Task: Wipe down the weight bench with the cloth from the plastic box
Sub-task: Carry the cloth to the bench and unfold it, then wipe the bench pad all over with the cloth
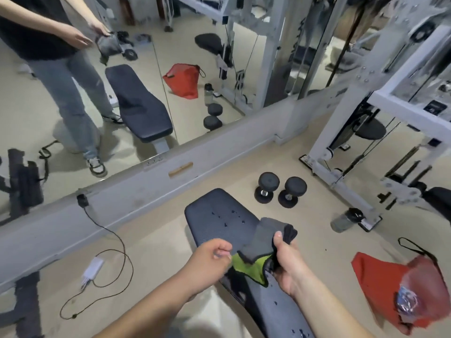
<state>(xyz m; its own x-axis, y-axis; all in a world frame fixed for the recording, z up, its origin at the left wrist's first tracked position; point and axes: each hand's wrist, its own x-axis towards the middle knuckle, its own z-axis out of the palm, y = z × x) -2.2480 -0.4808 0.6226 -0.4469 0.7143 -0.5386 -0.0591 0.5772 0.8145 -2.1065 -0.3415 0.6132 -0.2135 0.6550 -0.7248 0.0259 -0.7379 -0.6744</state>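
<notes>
The black padded weight bench (219,215) runs from the middle of the view toward the bottom right, with water drops on its pad. Just above it I hold a folded grey cloth (264,237) with a lime-green underside. My right hand (289,262) grips the cloth's right side, thumb on top. My left hand (210,257) pinches the green edge at the cloth's left. The plastic box is not in view.
Two black dumbbells (280,191) lie on the floor beyond the bench. A water bottle (346,219) and a red bag (390,284) lie to the right, by a white cable machine (341,142). A charger and cable (97,269) lie left. A wall mirror (97,93) stands ahead.
</notes>
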